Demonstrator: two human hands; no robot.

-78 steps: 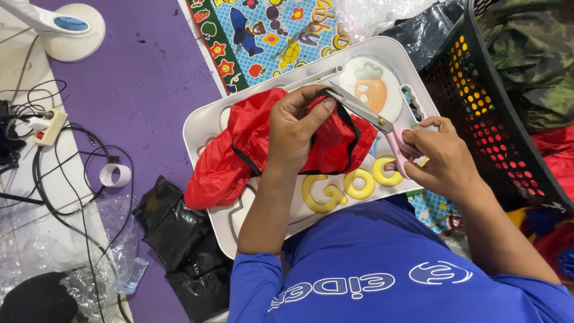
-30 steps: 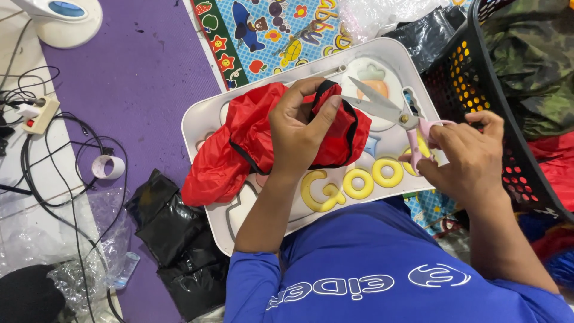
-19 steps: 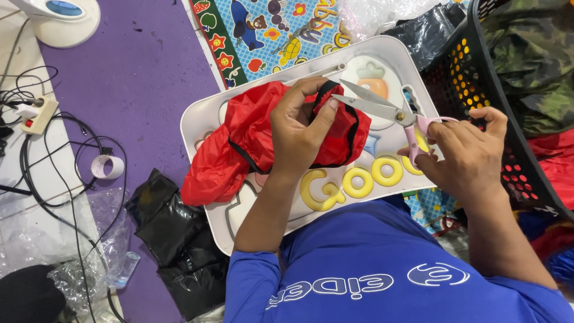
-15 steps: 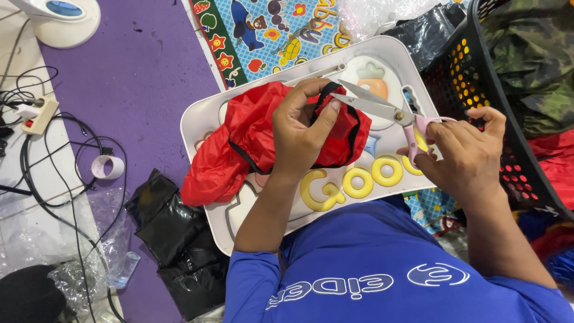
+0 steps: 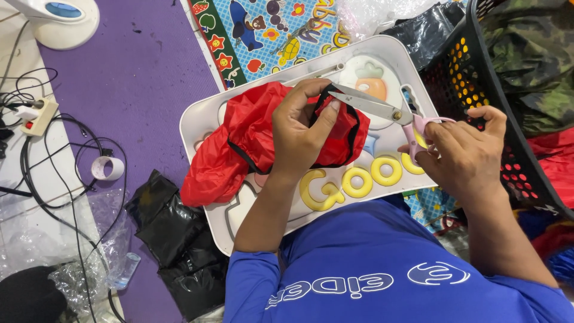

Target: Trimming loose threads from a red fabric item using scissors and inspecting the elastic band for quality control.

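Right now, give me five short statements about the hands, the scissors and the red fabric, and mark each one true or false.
1. The right hand holds pink-handled scissors. True.
2. The scissor blades point away from the red fabric. False: the tips point at its black-trimmed edge, beside the left thumb.
3. The left hand grips the red fabric over a white tray. True.
4. The tray bears blue raised letters. False: the letters are yellow.
5. A black basket stands beside the tray, on the right hand's side. True.
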